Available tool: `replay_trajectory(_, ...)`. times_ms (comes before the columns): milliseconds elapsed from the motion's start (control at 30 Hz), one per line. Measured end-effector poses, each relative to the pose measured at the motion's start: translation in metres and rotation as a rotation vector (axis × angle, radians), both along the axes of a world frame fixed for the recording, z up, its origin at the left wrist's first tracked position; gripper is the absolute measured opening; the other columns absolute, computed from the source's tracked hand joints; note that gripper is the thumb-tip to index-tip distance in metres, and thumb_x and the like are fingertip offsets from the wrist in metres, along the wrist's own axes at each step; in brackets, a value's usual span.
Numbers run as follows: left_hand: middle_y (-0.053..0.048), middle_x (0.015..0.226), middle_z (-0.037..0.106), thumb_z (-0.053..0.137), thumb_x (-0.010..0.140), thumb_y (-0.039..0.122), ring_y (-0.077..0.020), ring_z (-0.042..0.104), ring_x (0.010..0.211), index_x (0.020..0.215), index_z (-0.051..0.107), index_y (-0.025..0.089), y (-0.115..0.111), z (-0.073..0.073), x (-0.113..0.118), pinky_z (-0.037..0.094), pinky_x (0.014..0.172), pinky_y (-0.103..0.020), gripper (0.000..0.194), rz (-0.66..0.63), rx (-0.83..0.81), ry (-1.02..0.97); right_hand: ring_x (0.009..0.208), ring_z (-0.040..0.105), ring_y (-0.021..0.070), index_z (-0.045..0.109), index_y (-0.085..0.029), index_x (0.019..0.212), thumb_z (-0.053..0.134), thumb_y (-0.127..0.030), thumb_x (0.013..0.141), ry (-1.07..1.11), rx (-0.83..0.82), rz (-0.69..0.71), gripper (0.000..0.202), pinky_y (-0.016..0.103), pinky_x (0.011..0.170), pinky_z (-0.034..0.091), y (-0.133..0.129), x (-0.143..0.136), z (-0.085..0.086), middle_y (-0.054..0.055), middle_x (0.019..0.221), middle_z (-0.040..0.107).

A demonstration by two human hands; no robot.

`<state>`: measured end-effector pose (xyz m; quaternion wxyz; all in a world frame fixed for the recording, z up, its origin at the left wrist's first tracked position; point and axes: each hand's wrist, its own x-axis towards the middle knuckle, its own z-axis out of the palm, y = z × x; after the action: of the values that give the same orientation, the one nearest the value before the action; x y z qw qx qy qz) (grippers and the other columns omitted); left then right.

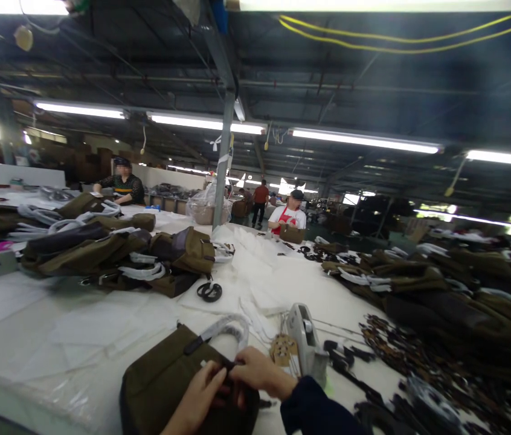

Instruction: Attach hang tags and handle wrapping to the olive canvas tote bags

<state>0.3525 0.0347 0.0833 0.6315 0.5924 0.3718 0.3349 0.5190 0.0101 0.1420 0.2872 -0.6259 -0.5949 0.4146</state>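
An olive-green handbag (160, 377) with dark trim lies in front of me on the white table. One of its handles (231, 326) is wrapped in pale plastic and arches up behind my hands. My left hand (203, 386) is closed at the bag's upper edge, thumb and fingers pinched together. Right beside it, the curled fingers of my right hand (255, 370) grip the dark part of the same edge. Exactly what lies between the fingertips is hidden. A dark blue sleeve covers my right forearm.
A grey-white tabletop device (303, 341) stands right of the bag, beside brown tags (283, 349). Dark straps (418, 356) lie heaped at right. More bags are piled left (101, 248) and right (464, 284). A black strap coil (209, 292) lies ahead. Co-workers sit and stand farther off.
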Motion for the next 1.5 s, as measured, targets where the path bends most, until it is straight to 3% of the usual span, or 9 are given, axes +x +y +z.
replay_trajectory(133, -0.001, 0.079, 0.063, 0.070, 0.061, 0.073, -0.0177, 0.065, 0.062, 0.087, 0.046, 0.021, 0.010, -0.005, 0.007, 0.048, 0.056, -0.027, 0.062, 0.117, -0.344, -0.174, 0.044, 0.058, 0.0170, 0.057, -0.018, 0.084, 0.051, -0.030, 0.073, 0.211, -0.058, -0.120, 0.017, 0.024, 0.043, 0.041, -0.020, -0.024, -0.030, -0.001, 0.054, 0.061)
replay_trajectory(267, 0.001, 0.070, 0.059, 0.077, 0.057, 0.063, -0.0161, 0.061, 0.058, 0.085, 0.054, 0.018, 0.015, -0.005, 0.008, 0.044, 0.048, -0.023, 0.058, 0.112, -0.327, -0.154, 0.068, 0.063, 0.0189, 0.060, -0.020, 0.084, 0.069, -0.042, 0.071, 0.170, 0.276, -0.239, 0.027, 0.026, 0.059, 0.048, -0.034, -0.037, -0.062, 0.002, 0.073, 0.067)
replay_trajectory(500, -0.004, 0.075, 0.069, 0.073, 0.064, 0.041, -0.0211, 0.070, 0.072, 0.076, 0.055, 0.017, 0.003, 0.007, -0.004, 0.053, 0.058, -0.026, 0.033, 0.061, -0.302, -0.093, 0.030, 0.034, 0.0068, 0.056, -0.019, 0.087, 0.051, -0.081, 0.075, 0.554, 0.164, -0.447, 0.063, 0.018, 0.030, 0.023, -0.046, -0.041, -0.094, -0.005, 0.047, 0.052)
replay_trajectory(667, -0.006, 0.079, 0.070, 0.062, 0.064, 0.023, -0.0232, 0.071, 0.077, 0.079, 0.056, 0.015, -0.008, 0.017, -0.013, 0.053, 0.053, -0.023, 0.018, -0.052, -0.295, 0.007, 0.034, 0.042, 0.0076, 0.051, -0.019, 0.094, 0.057, -0.074, 0.077, 0.717, 0.189, -0.496, 0.057, 0.019, 0.033, 0.039, -0.058, -0.044, -0.086, -0.005, 0.054, 0.057)
replay_trajectory(900, -0.002, 0.081, 0.067, 0.060, 0.066, 0.020, -0.0179, 0.069, 0.065, 0.107, 0.052, 0.019, -0.011, 0.024, -0.012, 0.051, 0.049, -0.021, 0.041, -0.106, -0.250, 0.057, 0.036, 0.037, 0.0059, 0.051, -0.019, 0.109, 0.049, -0.065, 0.088, 0.586, 0.237, -0.477, 0.050, 0.016, 0.032, 0.031, -0.075, -0.052, -0.077, -0.006, 0.058, 0.055)
replay_trajectory(1033, 0.000, 0.076, 0.062, 0.061, 0.075, 0.033, -0.0162, 0.064, 0.066, 0.097, 0.054, 0.019, -0.010, 0.026, -0.013, 0.052, 0.050, -0.022, 0.026, -0.119, -0.247, 0.050, 0.041, 0.045, 0.0093, 0.057, -0.019, 0.113, 0.046, -0.063, 0.090, 0.459, 0.257, -0.460, 0.051, 0.020, 0.036, 0.034, -0.081, -0.055, -0.072, -0.003, 0.064, 0.056)
replay_trajectory(1167, 0.002, 0.075, 0.060, 0.061, 0.081, 0.057, -0.0125, 0.059, 0.063, 0.087, 0.053, 0.019, -0.007, 0.024, -0.012, 0.048, 0.052, -0.020, 0.040, -0.132, -0.254, 0.005, 0.073, 0.066, 0.0212, 0.060, -0.021, 0.123, 0.047, -0.051, 0.093, 0.280, 0.311, -0.353, 0.044, 0.031, 0.064, 0.054, -0.087, -0.063, -0.063, 0.009, 0.097, 0.071)
replay_trajectory(1267, 0.002, 0.067, 0.062, 0.073, 0.072, 0.050, -0.0104, 0.058, 0.056, 0.084, 0.052, 0.017, -0.003, 0.016, -0.009, 0.040, 0.050, -0.018, 0.041, -0.133, -0.235, 0.009, 0.108, 0.063, 0.0256, 0.061, -0.023, 0.125, 0.051, -0.033, 0.093, 0.158, 0.408, -0.185, 0.036, 0.037, 0.096, 0.048, -0.094, -0.074, -0.058, 0.010, 0.120, 0.068)
replay_trajectory(1500, 0.005, 0.055, 0.060, 0.074, 0.072, 0.038, -0.0090, 0.054, 0.047, 0.092, 0.052, 0.016, -0.002, 0.007, -0.008, 0.037, 0.049, -0.018, 0.036, -0.170, -0.223, -0.010, 0.096, 0.063, 0.0220, 0.065, -0.025, 0.116, 0.057, -0.025, 0.089, -0.020, 0.388, -0.067, 0.029, 0.032, 0.086, 0.049, -0.111, -0.062, -0.048, 0.006, 0.107, 0.069)
